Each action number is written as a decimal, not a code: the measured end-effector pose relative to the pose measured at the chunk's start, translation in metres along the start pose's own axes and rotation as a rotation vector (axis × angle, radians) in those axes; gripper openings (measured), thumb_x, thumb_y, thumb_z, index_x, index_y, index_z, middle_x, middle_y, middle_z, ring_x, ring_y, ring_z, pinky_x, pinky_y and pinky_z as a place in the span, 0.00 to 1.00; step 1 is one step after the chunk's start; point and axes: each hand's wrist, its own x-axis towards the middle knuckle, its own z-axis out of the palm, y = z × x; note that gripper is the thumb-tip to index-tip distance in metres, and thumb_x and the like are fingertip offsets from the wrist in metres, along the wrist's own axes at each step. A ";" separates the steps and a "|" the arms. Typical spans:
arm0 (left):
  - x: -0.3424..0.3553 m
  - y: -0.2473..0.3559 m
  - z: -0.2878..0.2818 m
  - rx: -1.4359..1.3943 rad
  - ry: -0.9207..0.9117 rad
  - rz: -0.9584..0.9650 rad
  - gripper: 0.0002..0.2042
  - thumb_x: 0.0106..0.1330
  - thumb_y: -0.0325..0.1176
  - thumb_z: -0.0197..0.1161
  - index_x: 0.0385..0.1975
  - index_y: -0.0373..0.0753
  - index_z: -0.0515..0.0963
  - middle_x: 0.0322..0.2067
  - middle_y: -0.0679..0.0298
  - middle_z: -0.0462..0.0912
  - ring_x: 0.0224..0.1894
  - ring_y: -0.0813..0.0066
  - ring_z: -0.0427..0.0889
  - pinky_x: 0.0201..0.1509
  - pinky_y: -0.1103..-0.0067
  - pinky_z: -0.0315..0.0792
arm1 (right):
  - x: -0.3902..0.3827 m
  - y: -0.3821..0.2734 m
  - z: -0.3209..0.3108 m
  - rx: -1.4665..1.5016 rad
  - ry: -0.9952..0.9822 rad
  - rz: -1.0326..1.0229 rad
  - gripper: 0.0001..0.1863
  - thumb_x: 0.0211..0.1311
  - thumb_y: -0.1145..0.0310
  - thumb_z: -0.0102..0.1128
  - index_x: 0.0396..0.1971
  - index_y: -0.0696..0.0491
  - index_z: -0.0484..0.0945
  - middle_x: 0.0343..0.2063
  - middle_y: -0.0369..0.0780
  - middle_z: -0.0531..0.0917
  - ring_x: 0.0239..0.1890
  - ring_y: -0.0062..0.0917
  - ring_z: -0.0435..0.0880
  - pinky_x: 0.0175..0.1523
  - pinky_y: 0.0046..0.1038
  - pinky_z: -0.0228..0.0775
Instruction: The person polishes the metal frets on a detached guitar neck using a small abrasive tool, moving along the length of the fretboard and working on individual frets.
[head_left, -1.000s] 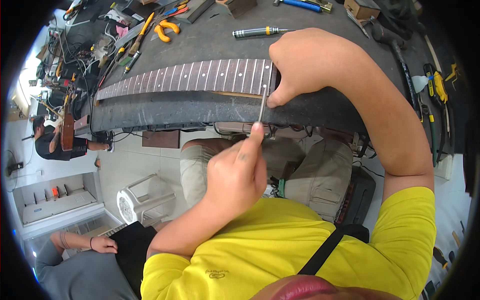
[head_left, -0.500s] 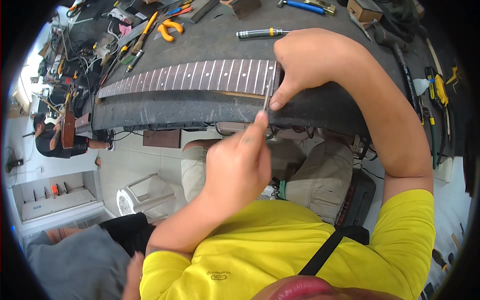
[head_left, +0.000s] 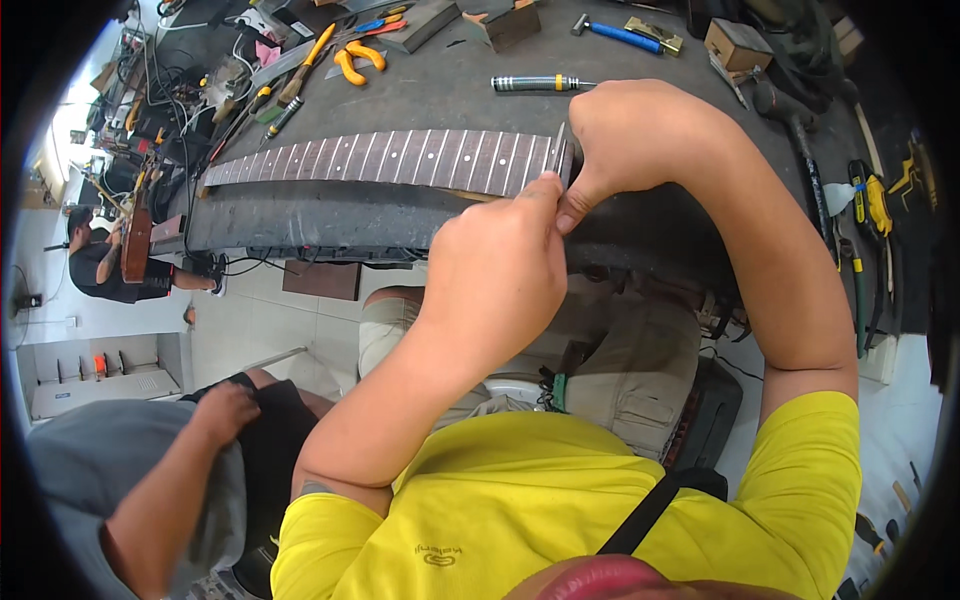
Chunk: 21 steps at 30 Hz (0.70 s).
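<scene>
A long dark wooden fretboard (head_left: 400, 160) with metal frets and pale dot inlays lies along the near side of the dark bench. My left hand (head_left: 500, 262) is closed around a slim metal file-like tool (head_left: 563, 145), its forefinger stretched along it. The tool crosses the right end of the fretboard; its lower part is hidden in my fingers. My right hand (head_left: 640, 135) curls round that same end, its thumb on the near side beside my left fingertip. Its other fingers are mostly hidden.
Beyond the fretboard lie a screwdriver (head_left: 540, 84), orange-handled pliers (head_left: 358, 62), a brush (head_left: 308, 68) and a blue-handled hammer (head_left: 625, 37). A mallet (head_left: 795, 115) is to the right. One person sits close at my left (head_left: 150, 490); another stands at the far left (head_left: 105, 255).
My left hand and the tool have moved up and right, onto the fretboard's end. My right thumb now nearly meets my left fingertip. The neighbour's arm at left has come into view.
</scene>
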 end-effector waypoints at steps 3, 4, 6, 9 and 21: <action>-0.038 0.009 -0.012 -0.016 -0.027 -0.018 0.20 0.67 0.22 0.67 0.60 0.30 0.83 0.26 0.50 0.86 0.27 0.46 0.88 0.30 0.56 0.81 | 0.002 0.007 0.001 -0.004 0.014 -0.018 0.48 0.36 0.26 0.87 0.22 0.66 0.86 0.20 0.51 0.86 0.27 0.46 0.90 0.38 0.44 0.84; -0.048 0.009 -0.015 -0.039 -0.016 -0.002 0.20 0.67 0.22 0.67 0.60 0.29 0.83 0.26 0.50 0.86 0.26 0.47 0.88 0.30 0.57 0.80 | 0.005 0.003 0.001 -0.006 -0.002 -0.018 0.48 0.36 0.26 0.87 0.23 0.66 0.86 0.20 0.51 0.86 0.27 0.46 0.91 0.38 0.44 0.84; -0.044 0.003 -0.019 -0.046 -0.034 -0.042 0.18 0.69 0.23 0.67 0.58 0.30 0.84 0.26 0.48 0.86 0.28 0.45 0.89 0.31 0.55 0.80 | 0.004 -0.003 -0.001 -0.010 -0.022 -0.026 0.47 0.37 0.27 0.87 0.23 0.66 0.86 0.20 0.52 0.86 0.28 0.46 0.91 0.38 0.44 0.84; 0.004 -0.006 -0.006 -0.019 0.000 -0.005 0.16 0.70 0.23 0.66 0.57 0.32 0.85 0.26 0.45 0.86 0.30 0.42 0.89 0.32 0.52 0.80 | -0.001 -0.006 -0.008 0.003 -0.016 -0.025 0.47 0.37 0.27 0.87 0.23 0.66 0.86 0.20 0.52 0.86 0.29 0.47 0.92 0.40 0.44 0.84; 0.018 -0.004 -0.004 -0.090 0.033 -0.065 0.08 0.74 0.25 0.65 0.48 0.35 0.87 0.28 0.44 0.87 0.32 0.39 0.89 0.35 0.51 0.81 | -0.003 -0.006 -0.011 -0.046 -0.081 0.021 0.47 0.42 0.22 0.82 0.28 0.61 0.92 0.25 0.47 0.91 0.33 0.42 0.94 0.43 0.42 0.87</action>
